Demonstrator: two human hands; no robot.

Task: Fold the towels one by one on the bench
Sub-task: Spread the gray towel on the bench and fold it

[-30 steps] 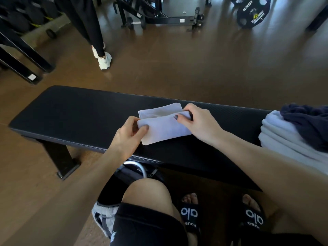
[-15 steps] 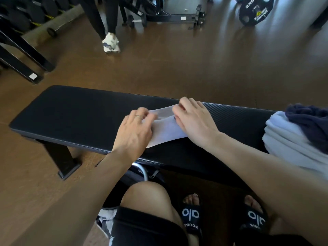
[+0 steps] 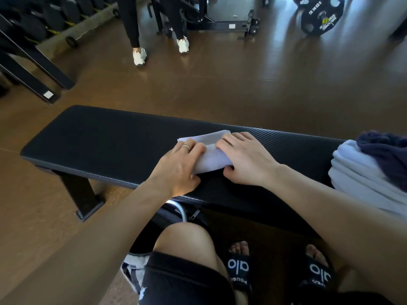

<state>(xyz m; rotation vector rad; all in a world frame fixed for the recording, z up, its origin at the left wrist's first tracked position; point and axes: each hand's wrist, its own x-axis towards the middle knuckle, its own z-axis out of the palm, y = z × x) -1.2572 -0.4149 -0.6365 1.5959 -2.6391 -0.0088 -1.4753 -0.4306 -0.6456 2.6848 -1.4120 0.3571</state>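
Pressing white towel [image 3: 207,156] flat, left hand [image 3: 178,167], right hand [image 3: 246,160], black bench [image 3: 105,137], brown gym floor [image 3: 242,89]

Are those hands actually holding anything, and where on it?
Neither grips anything. The left hand and right hand lie flat on the small white towel, pressing its left and right ends onto the bench.
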